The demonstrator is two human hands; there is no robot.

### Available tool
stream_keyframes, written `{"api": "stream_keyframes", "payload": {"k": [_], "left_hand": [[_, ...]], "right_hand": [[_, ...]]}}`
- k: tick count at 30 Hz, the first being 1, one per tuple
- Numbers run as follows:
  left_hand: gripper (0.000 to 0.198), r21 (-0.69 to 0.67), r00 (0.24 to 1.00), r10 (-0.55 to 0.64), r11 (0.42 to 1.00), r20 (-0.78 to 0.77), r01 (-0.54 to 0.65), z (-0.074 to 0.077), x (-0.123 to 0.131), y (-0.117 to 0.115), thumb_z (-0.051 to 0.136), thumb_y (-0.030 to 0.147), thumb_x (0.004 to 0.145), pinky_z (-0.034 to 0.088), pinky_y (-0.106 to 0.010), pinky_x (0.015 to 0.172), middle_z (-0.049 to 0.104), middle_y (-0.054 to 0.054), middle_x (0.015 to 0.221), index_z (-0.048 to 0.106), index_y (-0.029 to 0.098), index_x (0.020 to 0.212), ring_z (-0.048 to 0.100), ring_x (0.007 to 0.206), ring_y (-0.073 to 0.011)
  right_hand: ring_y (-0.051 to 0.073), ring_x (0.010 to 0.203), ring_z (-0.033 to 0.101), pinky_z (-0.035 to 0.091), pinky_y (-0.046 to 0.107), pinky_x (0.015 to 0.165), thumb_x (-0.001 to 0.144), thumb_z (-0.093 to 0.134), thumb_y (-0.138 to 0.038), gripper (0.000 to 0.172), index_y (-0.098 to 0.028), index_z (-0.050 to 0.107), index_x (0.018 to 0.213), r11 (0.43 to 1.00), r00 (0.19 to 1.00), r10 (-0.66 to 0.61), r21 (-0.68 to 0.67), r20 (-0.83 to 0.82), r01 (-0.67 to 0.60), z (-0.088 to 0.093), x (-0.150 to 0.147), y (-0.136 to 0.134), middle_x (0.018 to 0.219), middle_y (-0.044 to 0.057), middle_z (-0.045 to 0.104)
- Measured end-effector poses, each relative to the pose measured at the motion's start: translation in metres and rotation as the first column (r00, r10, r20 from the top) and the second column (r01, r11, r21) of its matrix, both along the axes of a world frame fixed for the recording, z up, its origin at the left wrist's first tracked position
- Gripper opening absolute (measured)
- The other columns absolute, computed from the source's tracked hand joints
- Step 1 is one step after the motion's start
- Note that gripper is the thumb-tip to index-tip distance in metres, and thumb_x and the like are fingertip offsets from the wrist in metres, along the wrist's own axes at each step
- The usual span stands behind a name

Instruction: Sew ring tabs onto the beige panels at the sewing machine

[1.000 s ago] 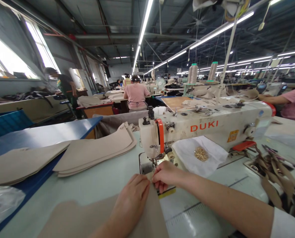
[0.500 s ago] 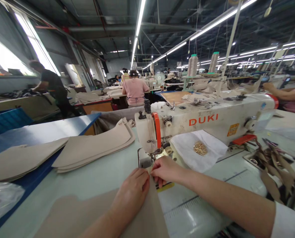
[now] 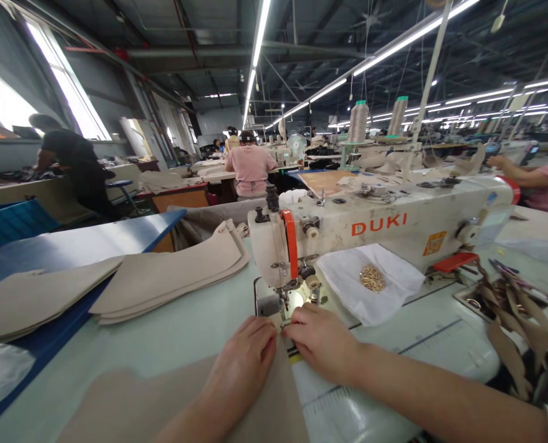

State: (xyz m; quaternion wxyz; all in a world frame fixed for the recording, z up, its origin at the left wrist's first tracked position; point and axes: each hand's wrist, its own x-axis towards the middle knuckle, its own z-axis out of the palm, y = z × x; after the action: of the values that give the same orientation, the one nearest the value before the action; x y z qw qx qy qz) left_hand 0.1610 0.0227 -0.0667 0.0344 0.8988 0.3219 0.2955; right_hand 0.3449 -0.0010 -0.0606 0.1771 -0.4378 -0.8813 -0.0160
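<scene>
A beige fabric panel [image 3: 280,394] lies on the pale green sewing table, its narrow far end at the needle area of a white sewing machine [image 3: 329,218] lettered in orange. My left hand [image 3: 246,360] rests on the panel with curled fingers, pinching it near its right edge. Just right of it, my right hand [image 3: 324,338] is closed, thumb and fingertips pinched at the panel's edge in front of the presser foot [image 3: 285,312]. Its fingertips partly hide the edge, and any smaller piece there cannot be made out.
Stacked beige panels [image 3: 172,271] lie on the left. Small gold-coloured metal pieces [image 3: 372,278] sit on a white cloth [image 3: 336,274] beside the machine. Beige straps [image 3: 508,332] hang over a tray at right. A co-worker in pink [image 3: 250,161] sits ahead; another person [image 3: 71,160] bends at left.
My right hand has drawn slightly back toward me and right, lower and flatter, uncovering the lit needle area. My left hand stays nearly still. The person at far left has moved left.
</scene>
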Motion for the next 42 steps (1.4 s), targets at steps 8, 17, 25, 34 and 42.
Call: {"api": "stream_keyframes", "payload": {"k": [8, 17, 25, 34, 42], "left_hand": [[0.018, -0.022, 0.995, 0.009, 1.000, -0.098, -0.012, 0.005, 0.001, 0.001, 0.046, 0.006, 0.084, 0.052, -0.034, 0.068, 0.063, -0.004, 0.076, 0.056, 0.017, 0.074, 0.059, 0.075, -0.0206], [0.020, 0.017, 0.998, 0.002, 1.000, -0.062, -0.001, 0.001, -0.001, 0.001, 0.042, 0.008, 0.086, 0.050, -0.033, 0.070, 0.062, -0.003, 0.077, 0.056, 0.019, 0.077, 0.058, 0.077, -0.0199], [0.018, 0.031, 0.998, -0.035, 0.999, -0.058, 0.037, -0.001, -0.004, 0.003, 0.043, 0.011, 0.089, 0.051, -0.032, 0.068, 0.062, -0.003, 0.077, 0.055, 0.019, 0.078, 0.058, 0.075, -0.0190], [0.022, 0.050, 0.997, -0.045, 0.998, -0.064, 0.048, -0.001, -0.004, 0.006, 0.040, 0.015, 0.092, 0.051, -0.029, 0.065, 0.064, -0.002, 0.076, 0.058, 0.020, 0.079, 0.059, 0.072, -0.0175], [0.021, 0.098, 0.997, -0.066, 0.993, -0.037, 0.070, -0.002, -0.005, 0.005, 0.039, 0.017, 0.094, 0.053, -0.029, 0.069, 0.065, -0.002, 0.080, 0.057, 0.020, 0.085, 0.061, 0.075, -0.0172]], "right_hand": [[0.019, 0.081, 0.048, 0.039, 0.028, 0.071, 0.085, 0.054, -0.013, 0.011, -0.017, 0.061, 0.092, 0.995, 0.986, 0.093, 0.031, 0.135, -0.098, 0.007, 0.011, -0.004, 0.083, 0.003, 0.057], [0.019, 0.089, 0.049, 0.040, 0.032, 0.079, 0.092, 0.053, -0.020, 0.012, -0.015, 0.058, 0.101, 0.938, 0.919, 0.284, 0.122, 0.275, -0.326, 0.018, 0.024, -0.033, 0.092, 0.004, 0.059], [0.018, 0.084, 0.050, 0.041, 0.031, 0.083, 0.090, 0.052, -0.027, 0.015, -0.016, 0.058, 0.082, 0.940, 0.964, 0.252, 0.216, 0.083, -0.264, 0.001, -0.001, -0.014, 0.084, 0.003, 0.060], [0.015, 0.082, 0.051, 0.040, 0.027, 0.076, 0.096, 0.046, -0.023, 0.020, -0.018, 0.058, 0.080, 0.944, 0.952, 0.299, 0.124, 0.070, -0.306, -0.011, 0.000, -0.011, 0.083, 0.000, 0.061], [0.015, 0.081, 0.051, 0.040, 0.027, 0.075, 0.094, 0.048, -0.024, 0.017, -0.018, 0.057, 0.082, 0.941, 0.947, 0.314, 0.112, 0.071, -0.320, -0.011, 0.000, -0.013, 0.084, 0.001, 0.060]]}}
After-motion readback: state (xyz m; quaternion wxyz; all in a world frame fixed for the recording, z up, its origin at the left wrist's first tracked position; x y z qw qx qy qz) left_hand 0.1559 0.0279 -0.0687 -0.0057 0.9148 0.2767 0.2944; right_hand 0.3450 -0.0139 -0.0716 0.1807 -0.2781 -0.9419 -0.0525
